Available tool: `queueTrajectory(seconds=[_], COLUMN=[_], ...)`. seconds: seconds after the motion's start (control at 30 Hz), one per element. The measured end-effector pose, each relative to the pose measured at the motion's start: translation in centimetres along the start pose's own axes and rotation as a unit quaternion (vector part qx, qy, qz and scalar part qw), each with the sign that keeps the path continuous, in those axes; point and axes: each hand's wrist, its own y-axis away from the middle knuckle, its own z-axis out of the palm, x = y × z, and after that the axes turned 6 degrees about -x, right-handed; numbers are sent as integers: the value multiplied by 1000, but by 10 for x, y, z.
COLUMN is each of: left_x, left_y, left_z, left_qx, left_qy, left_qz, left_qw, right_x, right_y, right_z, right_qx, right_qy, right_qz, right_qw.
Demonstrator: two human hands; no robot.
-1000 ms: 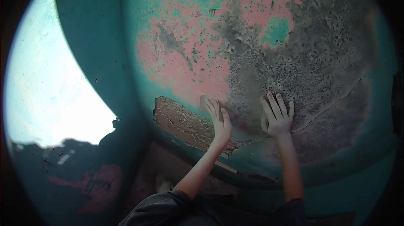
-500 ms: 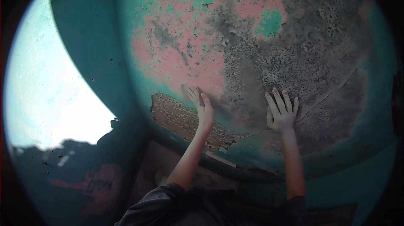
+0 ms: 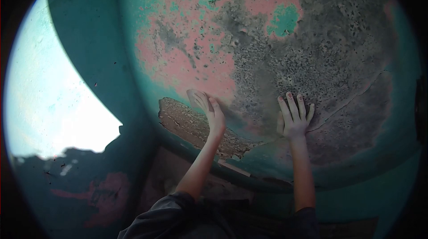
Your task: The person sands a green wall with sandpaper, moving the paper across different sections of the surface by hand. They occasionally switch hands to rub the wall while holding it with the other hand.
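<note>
In front of me rises a large surface (image 3: 249, 74) with worn teal and pink paint and a rough, pitted grey patch. My left hand (image 3: 215, 116) is pressed against its lower middle, fingers together over a thin grey-brown sheet (image 3: 193, 97) that looks like sandpaper. Part of the sheet is hidden under the fingers. My right hand (image 3: 294, 116) lies flat on the grey patch with its fingers spread and holds nothing I can see. A crack (image 3: 345, 105) runs up and right from beside it.
Under my left hand a layer has broken away, leaving a rough brown patch (image 3: 187, 121). A teal side wall (image 3: 89, 47) stands at the left, with a bright white area (image 3: 62, 92) beside it. A pale strip (image 3: 234, 167) shows along the bottom edge.
The view has shifted slightly. My right hand has slid a little to the left on the surface. My left hand stays at nearly the same spot with the sheet.
</note>
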Motion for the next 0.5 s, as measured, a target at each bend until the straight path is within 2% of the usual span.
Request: queueTrajectory(seconds=[0.03, 0.07, 0.13, 0.17, 0.23, 0.37, 0.43, 0.5], left_x=[-1, -1, -13, -16, -11, -10, -17, -15], left_y=[-3, 15, 75, 93, 110, 55, 79, 100], left_z=[-1, 15, 54, 60, 62, 23, 35, 43], left_qx=[26, 15, -61, -59, -139, -30, -40, -97], left_qy=[7, -9, -6, -4, 9, -11, -45, -123], left_qz=[-13, 10, 12, 13, 60, 28, 25, 67], left_qw=[1000, 1000, 998, 998, 988, 999, 998, 985], right_x=[0, 0, -1, 0, 1, 2, 0, 1], right_y=[0, -1, -1, -1, 0, 2, 2, 1], right_z=[0, -1, -2, -2, -2, 2, 1, 0], right_qx=[-2, -1, 1, 0, -2, 4, 7, 3], right_qy=[-2, -1, 0, -3, -4, -11, -14, -10], right_qz=[0, -1, -2, -2, -4, -4, -3, -3], right_qw=[1000, 1000, 1000, 1000, 1000, 1000, 1000, 1000])
